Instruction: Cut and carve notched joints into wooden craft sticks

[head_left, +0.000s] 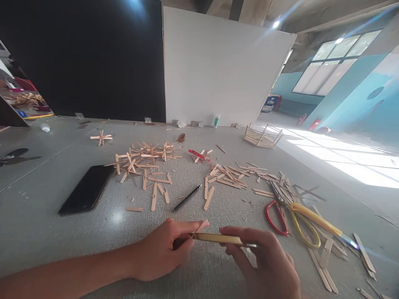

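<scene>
Shows, with the black pen (187, 198) as landmark, both bare hands at work just nearer the camera, above the grey counter (43, 226). Pinches a small wooden stick (201, 226) between thumb and index finger of the left hand (163, 251), with the grip closed; held just in front of the pen. Holds a yellowish bar (220, 238) with a metal-looking end in the right hand (269, 259), to the right of and nearer than the pen, with the grip partly curled and thumb and fingers drawn in about the bar. Brings the bar's far end up to the stick at the left fingertips; contact too small to confirm. Includes, left of the pen, a dark phone (87, 189); beyond the pen, loose sticks (149, 154), a red strip (198, 155) and a green-and-white tube (216, 121). Includes also, right of the pen, scissors (281, 201) with one red and one yellow loop, partly open, beside a yellow-handled tool (316, 219); farther back on that side, a fenced stick model (263, 139).
</scene>
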`<state>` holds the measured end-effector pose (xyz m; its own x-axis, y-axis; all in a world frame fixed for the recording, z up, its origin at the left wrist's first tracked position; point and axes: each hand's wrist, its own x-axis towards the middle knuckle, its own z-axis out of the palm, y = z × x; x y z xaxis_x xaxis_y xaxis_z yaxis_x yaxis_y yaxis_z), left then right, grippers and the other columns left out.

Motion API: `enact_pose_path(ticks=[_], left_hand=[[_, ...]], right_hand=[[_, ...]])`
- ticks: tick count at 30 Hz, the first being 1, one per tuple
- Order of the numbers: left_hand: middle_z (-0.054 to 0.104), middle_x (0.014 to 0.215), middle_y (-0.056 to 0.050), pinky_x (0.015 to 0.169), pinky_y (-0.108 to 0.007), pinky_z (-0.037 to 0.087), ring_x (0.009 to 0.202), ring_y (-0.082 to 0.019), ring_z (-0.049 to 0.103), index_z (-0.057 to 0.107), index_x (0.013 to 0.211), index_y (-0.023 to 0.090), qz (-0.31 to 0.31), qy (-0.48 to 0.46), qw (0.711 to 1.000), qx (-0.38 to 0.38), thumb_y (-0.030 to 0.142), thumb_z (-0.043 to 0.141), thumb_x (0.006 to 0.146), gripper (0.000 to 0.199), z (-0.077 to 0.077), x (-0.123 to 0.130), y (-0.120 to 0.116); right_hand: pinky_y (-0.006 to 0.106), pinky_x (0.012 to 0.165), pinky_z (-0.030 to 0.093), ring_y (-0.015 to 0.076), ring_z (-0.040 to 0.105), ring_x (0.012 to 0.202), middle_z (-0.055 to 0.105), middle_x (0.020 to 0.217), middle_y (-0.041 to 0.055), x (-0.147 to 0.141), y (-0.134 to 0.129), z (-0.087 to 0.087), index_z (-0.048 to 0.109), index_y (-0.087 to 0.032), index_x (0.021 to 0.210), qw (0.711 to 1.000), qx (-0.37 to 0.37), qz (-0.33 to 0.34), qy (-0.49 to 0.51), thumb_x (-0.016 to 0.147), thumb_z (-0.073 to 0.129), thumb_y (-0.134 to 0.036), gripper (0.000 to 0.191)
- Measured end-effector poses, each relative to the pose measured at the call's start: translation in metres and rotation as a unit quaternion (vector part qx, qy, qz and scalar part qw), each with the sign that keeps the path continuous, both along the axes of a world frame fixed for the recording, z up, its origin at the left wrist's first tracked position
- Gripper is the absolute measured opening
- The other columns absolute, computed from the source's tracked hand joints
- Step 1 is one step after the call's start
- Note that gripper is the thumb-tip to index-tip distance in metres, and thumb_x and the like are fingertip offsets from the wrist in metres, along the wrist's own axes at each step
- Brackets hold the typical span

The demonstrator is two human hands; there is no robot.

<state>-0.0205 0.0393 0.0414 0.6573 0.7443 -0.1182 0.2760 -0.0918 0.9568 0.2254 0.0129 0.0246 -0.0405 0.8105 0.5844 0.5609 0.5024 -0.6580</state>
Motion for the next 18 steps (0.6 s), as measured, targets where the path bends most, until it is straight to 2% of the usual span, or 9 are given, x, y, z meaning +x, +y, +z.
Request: enact_pose_path(ticks=[4,10,13,15,18], left_hand=[[0.041,0.061,0.01,0.055,-0.02,0.035,0.055,-0.01,0.04,0.041,0.155,0.019,-0.001,-0.014,1.0,-0.021,0.03,0.044,0.106,0.051,-0.003,0.0,0.001],[0.049,0.061,0.009,0.056,-0.019,0.038,0.054,-0.01,0.043,0.041,0.155,0.023,0.048,-0.006,0.998,-0.035,0.034,0.042,0.108,0.049,-0.009,0.001,-0.002],[0.052,0.063,0.008,0.056,-0.019,0.039,0.054,-0.01,0.044,0.036,0.157,0.024,0.069,-0.008,0.997,-0.039,0.035,0.042,0.108,0.051,-0.007,0.003,-0.003],[0.054,0.064,0.008,0.055,-0.019,0.039,0.054,-0.01,0.044,0.032,0.159,0.024,0.08,-0.011,0.996,-0.042,0.033,0.043,0.107,0.054,-0.004,0.004,-0.003],[0.058,0.066,0.007,0.052,-0.019,0.039,0.051,-0.009,0.043,0.026,0.161,0.022,0.11,-0.021,0.993,-0.045,0.032,0.043,0.107,0.057,-0.002,0.005,-0.004]], right_hand=[[0.025,0.058,0.066,0.0172,0.078,0.063,0.081,0.092,0.0042,0.003,0.007,-0.001,0.055,-0.025,0.098,0.997,-0.046,0.03,0.061,0.093,0.065,-0.026,0.011],[0.025,0.067,0.066,0.0178,0.079,0.074,0.081,0.089,0.0017,0.008,0.008,-0.006,0.058,-0.025,0.098,1.0,-0.009,-0.024,-0.007,0.091,0.067,-0.028,0.012],[0.023,0.066,0.066,0.018,0.08,0.074,0.082,0.086,0.0002,0.009,0.008,-0.005,0.058,-0.026,0.099,0.996,0.034,-0.052,-0.057,0.093,0.067,-0.03,0.011],[0.024,0.067,0.066,0.0184,0.08,0.072,0.082,0.086,0.0002,0.011,0.007,-0.002,0.058,-0.026,0.101,0.991,0.087,-0.043,-0.093,0.093,0.068,-0.027,0.013],[0.027,0.075,0.066,0.02,0.08,0.082,0.082,0.097,0.0051,0.014,0.004,0.006,0.059,-0.023,0.111,0.973,0.185,0.055,-0.129,0.094,0.062,-0.013,0.02]])
